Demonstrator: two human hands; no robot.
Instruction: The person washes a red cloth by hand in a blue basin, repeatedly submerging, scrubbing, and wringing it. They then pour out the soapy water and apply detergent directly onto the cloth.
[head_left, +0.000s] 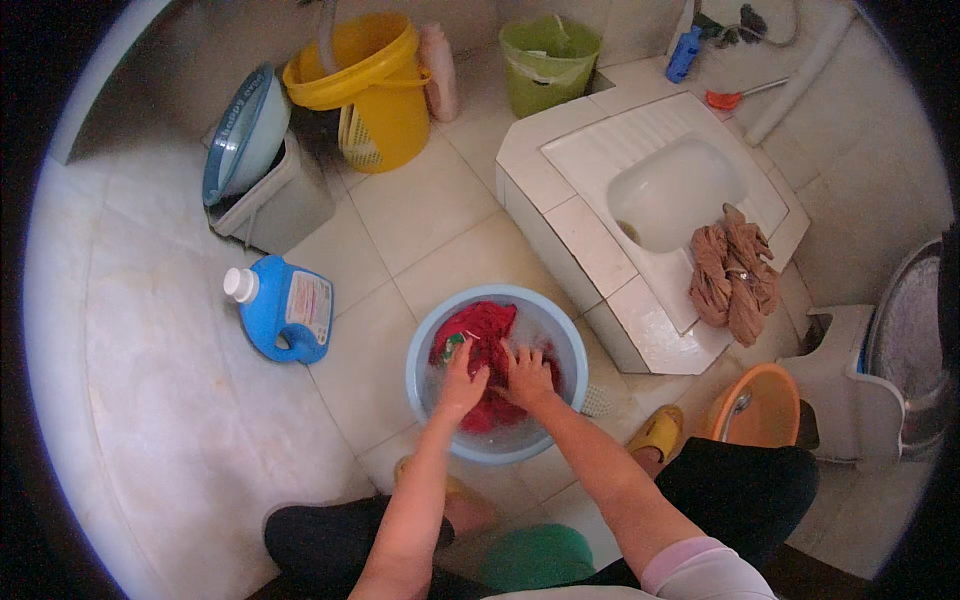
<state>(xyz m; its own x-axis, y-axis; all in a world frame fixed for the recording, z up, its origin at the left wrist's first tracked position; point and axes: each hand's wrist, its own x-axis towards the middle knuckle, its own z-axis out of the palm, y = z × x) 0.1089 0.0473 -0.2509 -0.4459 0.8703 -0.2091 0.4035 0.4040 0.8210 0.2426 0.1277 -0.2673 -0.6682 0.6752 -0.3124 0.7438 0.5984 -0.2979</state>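
A light-blue plastic basin (415, 367) stands on the tiled floor before me, holding cloudy, sudsy water. Red cloth (487, 322) lies partly under the water, with a small green-and-white patch (454, 345) on its left side. My left hand (463, 384) touches the cloth beside that patch; whether its fingers pinch the fabric is hard to make out. Over the right part of the cloth, my right hand (528, 377) rests with its fingers spread, gripping nothing visible.
A blue detergent jug (274, 315) with a white cap stands at left. Behind are a yellow bucket (397, 127) and a green bucket (551, 82). Brown wet cloth (731, 277) lies on the raised squat toilet's edge (592, 240). An orange basin (765, 405) and grey stool (847, 390) are at right.
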